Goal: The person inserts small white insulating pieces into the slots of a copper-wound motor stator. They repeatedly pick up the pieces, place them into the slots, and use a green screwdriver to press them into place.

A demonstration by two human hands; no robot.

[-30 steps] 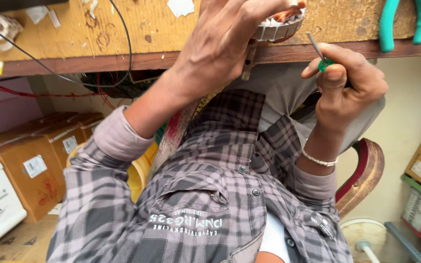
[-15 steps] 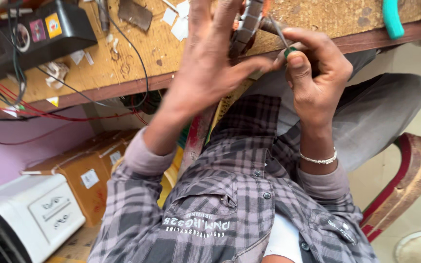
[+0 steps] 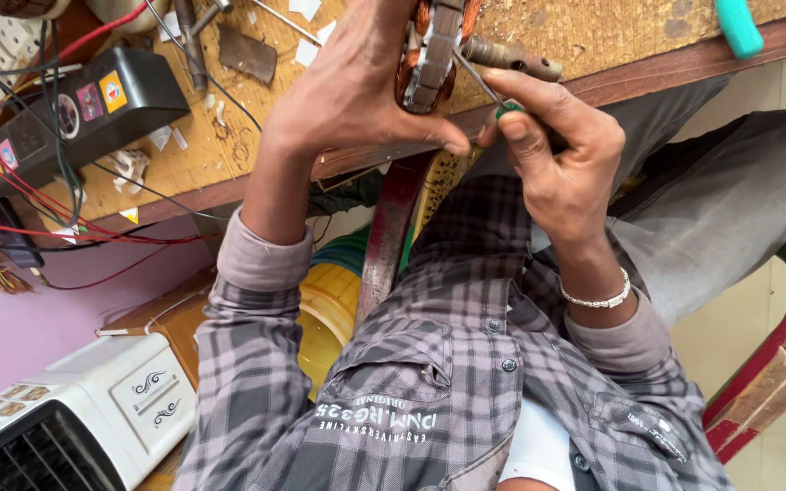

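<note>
My left hand (image 3: 357,86) grips a round motor stator (image 3: 434,50) with copper windings, holding it upright at the front edge of the wooden workbench (image 3: 611,41). My right hand (image 3: 557,159) holds a thin green-handled screwdriver (image 3: 493,91), its metal shaft pointing up into the stator's side. The two hands nearly touch at the thumbs. A silver bracelet sits on my right wrist. A short brown metal rod (image 3: 511,59) lies on the bench just behind the stator.
A black tester box (image 3: 93,109) with red and black wires (image 3: 56,232) sits at the bench's left. Teal plier handles (image 3: 739,27) lie at the top right. Below are a white cooler (image 3: 75,423), a yellow tub (image 3: 329,314) and a red chair (image 3: 775,364).
The view has swung left and closer, bringing the tester box and cooler into sight. The screwdriver tip has moved up against the stator, and my hands have drawn together.
</note>
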